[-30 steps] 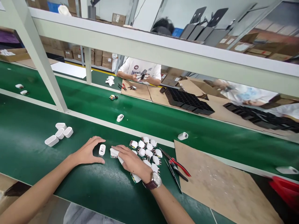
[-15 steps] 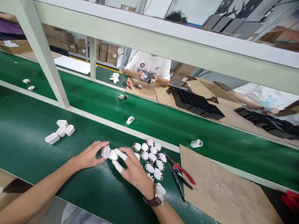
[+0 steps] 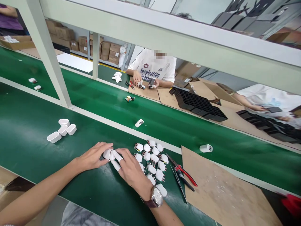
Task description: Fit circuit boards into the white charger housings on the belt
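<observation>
My left hand and my right hand meet on the green belt. Between their fingertips sits a small white charger shell, gripped by the left fingers; my right fingers, two of them in white finger cots, press a white plug part against it. A cluster of several white plug parts with metal pins lies just right of my right hand. Three or so empty white shells lie to the left.
Red-handled cutters lie beside a cardboard sheet. Loose white chargers ride the far belt lane. Across the line a person in a white shirt works at cardboard mats; black trays stand there. A frame post rises at left.
My hands have closed in on each other, pushing the white shell and the plug part together. The loose chargers on the far lane have drifted right; my view has tilted slightly.
</observation>
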`<state>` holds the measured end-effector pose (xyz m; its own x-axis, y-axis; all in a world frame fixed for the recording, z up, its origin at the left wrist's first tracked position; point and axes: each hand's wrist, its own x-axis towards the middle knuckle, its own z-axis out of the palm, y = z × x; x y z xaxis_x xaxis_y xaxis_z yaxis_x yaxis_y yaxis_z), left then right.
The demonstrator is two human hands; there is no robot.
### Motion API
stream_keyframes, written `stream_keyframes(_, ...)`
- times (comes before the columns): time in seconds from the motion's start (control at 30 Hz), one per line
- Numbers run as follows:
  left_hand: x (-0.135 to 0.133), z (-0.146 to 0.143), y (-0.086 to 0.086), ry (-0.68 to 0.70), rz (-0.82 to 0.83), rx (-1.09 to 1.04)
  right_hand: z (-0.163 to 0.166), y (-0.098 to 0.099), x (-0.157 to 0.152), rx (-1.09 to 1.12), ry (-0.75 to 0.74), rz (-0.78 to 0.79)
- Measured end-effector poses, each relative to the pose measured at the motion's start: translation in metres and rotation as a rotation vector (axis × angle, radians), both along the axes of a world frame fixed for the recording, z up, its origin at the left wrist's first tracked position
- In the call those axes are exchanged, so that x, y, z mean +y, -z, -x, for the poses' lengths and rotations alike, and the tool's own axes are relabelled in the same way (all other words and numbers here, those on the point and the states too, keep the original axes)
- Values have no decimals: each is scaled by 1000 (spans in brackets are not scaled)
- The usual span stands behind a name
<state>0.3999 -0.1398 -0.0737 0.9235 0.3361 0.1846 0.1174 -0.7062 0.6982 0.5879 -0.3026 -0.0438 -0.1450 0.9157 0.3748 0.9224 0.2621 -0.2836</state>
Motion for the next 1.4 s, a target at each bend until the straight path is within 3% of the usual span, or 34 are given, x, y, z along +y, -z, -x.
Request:
stream_keyframes(0.4, -4, 1, 2, 35, 97, 23, 12, 2, 7, 33, 30, 53)
stream_keyframes(0.57, -4, 2, -1, 72, -165, -138, 3, -1, 0, 161, 140, 26)
stream_keyframes(0.73, -3, -2, -8, 21, -345, -303, -30, 1, -21, 183, 300, -102)
stream_keyframes(0.9, -4, -5, -12, 30, -476, -201, -76, -2, -54, 150, 447, -146)
stream_keyframes(1.03, 4, -11, -11, 83, -506, -162, -92, -5, -77, 97, 453, -41)
stream_keyframes(1.17, 38, -48, -27, 13, -447, 11, -91, 10, -78, 22, 367, 95)
stream_keyframes(1.3, 108, -99, -53, -276, -458, 169, -93, 33, -60, -62, 356, 184)
stream_keyframes(1.4, 156, -116, -63, -455, -459, 222, -93, 41, -42, -96, 328, 197)
